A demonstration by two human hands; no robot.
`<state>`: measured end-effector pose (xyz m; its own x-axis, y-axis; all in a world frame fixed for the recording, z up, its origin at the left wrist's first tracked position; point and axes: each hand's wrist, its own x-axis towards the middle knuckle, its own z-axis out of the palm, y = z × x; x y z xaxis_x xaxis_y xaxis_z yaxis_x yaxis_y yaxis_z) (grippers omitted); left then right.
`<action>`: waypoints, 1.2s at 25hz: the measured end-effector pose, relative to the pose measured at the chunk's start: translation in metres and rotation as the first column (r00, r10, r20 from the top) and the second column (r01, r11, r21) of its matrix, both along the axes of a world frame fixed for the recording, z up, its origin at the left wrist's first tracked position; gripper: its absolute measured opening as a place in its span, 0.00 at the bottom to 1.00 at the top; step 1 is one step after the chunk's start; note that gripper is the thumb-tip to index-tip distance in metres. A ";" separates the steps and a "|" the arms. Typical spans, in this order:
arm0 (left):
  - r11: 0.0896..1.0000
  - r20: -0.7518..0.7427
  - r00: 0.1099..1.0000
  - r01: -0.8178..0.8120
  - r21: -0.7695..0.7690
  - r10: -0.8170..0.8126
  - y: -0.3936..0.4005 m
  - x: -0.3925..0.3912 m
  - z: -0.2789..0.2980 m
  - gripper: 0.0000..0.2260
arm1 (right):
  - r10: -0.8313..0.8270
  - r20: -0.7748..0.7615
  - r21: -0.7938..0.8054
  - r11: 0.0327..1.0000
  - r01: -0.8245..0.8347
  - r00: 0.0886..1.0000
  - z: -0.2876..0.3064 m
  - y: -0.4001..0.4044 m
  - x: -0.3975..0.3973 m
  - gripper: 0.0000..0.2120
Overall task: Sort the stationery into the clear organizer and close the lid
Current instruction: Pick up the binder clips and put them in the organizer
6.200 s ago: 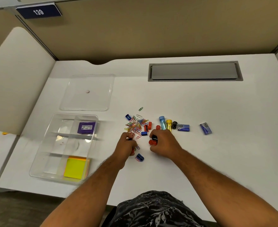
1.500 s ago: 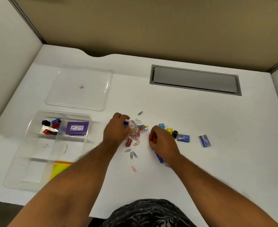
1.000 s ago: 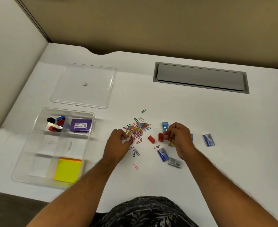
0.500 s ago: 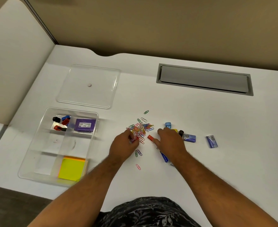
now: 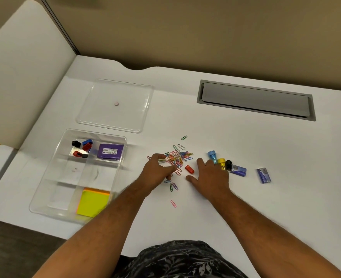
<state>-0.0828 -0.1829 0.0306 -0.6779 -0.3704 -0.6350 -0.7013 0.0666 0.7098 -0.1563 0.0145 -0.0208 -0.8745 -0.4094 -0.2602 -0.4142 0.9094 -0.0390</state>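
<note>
The clear organizer (image 5: 45,189) stands at the left with small sharpeners (image 5: 82,147), a purple box (image 5: 110,151) and yellow sticky notes (image 5: 92,202) in separate compartments. Its lid (image 5: 115,105) lies flat behind it. My left hand (image 5: 157,172) curls its fingers into the near edge of a pile of coloured paper clips (image 5: 178,157). My right hand (image 5: 209,177) lies spread on the table, fingertips by a blue tube (image 5: 212,155) and a yellow tube (image 5: 221,162). A red sharpener (image 5: 189,169) lies between my hands.
A black cap (image 5: 228,164) and two blue staple boxes (image 5: 238,170) (image 5: 264,175) lie right of my right hand. Loose clips (image 5: 173,203) are scattered nearer me. A grey cable hatch (image 5: 256,100) is set in the desk at the back; a partition stands on the left.
My right hand has spread flat and shifted slightly right, leaving the red sharpener uncovered. My left hand stays at the clip pile with its fingers curling in.
</note>
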 end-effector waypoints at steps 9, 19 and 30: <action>0.903 -0.089 0.961 0.210 -0.376 -0.261 -0.003 0.031 -0.005 0.11 | 0.144 0.000 -0.011 0.990 -0.144 0.990 -0.001 -0.018 0.000 0.17; 0.981 -0.318 0.948 -0.053 -0.187 -0.009 -0.060 0.063 0.021 0.05 | 0.065 0.840 -0.507 0.443 0.739 0.538 0.082 -0.134 0.041 0.08; 0.547 0.007 0.675 -0.604 0.579 0.738 -0.274 0.138 0.034 0.06 | 0.107 0.925 -0.369 0.486 0.792 0.365 0.098 -0.346 0.117 0.04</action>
<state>0.0552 -0.4572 0.0642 -0.5027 -0.4520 -0.7369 -0.2131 -0.7613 0.6124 -0.0390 -0.3312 0.0773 -0.5160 -0.5184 -0.6819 0.5888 0.3635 -0.7220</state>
